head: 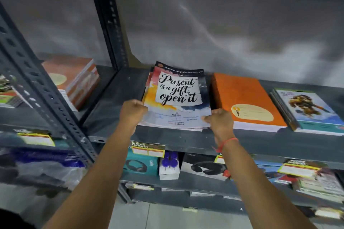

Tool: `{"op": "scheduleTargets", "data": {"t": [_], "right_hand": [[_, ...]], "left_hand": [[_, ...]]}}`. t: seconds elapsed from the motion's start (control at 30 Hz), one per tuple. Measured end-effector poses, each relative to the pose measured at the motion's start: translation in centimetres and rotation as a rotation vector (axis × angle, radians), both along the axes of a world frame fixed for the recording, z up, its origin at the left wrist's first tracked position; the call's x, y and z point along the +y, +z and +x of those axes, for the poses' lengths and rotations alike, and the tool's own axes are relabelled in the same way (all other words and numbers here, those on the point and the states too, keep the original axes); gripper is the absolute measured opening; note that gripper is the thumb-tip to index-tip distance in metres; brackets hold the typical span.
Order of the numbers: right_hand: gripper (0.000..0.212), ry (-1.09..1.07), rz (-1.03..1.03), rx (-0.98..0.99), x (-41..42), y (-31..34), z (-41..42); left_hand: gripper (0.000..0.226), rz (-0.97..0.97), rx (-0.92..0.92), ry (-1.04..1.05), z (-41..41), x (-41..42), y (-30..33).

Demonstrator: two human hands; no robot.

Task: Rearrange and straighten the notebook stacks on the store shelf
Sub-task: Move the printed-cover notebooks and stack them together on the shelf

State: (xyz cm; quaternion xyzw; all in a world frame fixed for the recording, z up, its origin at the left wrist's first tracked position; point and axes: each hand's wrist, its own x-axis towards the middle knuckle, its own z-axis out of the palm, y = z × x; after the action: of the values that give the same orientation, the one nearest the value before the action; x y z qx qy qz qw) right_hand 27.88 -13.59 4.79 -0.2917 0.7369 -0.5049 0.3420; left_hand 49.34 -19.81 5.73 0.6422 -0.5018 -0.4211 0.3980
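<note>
A thin stack of notebooks with a "Present is a gift, open it" cover (177, 91) lies on the grey metal shelf (115, 98), near its front edge. My left hand (133, 112) grips the stack's near left corner. My right hand (219, 120) grips its near right corner; a red thread is tied round that wrist. Right of the stack sits a thick orange notebook stack (243, 96), close beside it. Further right lies a stack with a cartoon figure on a blue cover (309, 111). The covers at the back of the held stack are slightly fanned.
A brown-orange notebook stack (74, 80) sits in the bay to the left, past a perforated upright post (109, 24). The shelf below holds headphone boxes (141, 163), a small white box with purple caps (169, 165) and yellow price tags (148, 149). A grey wall backs the shelf.
</note>
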Motion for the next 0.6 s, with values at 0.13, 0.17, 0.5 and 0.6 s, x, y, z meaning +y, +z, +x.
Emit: {"op": "scheduleTargets", "data": {"t": [0.13,0.17,0.5,0.6], "right_hand": [[0.014,0.011,-0.033,0.006,0.0,-0.7,0.3],[0.015,0.008,-0.047,0.003,0.0,-0.8,0.3],[0.038,0.026,-0.194,-0.09,1.0,-2.8,1.2],[0.057,0.049,-0.192,-0.164,1.5,-3.6,1.4]], "left_hand": [[0.024,-0.013,0.012,0.006,0.2,0.4,-0.8],[0.024,-0.015,0.018,0.008,0.3,0.4,-0.9],[0.046,-0.051,0.231,-0.026,1.4,1.3,-3.5],[0.044,0.015,0.329,-0.069,1.5,1.2,-4.3]]}}
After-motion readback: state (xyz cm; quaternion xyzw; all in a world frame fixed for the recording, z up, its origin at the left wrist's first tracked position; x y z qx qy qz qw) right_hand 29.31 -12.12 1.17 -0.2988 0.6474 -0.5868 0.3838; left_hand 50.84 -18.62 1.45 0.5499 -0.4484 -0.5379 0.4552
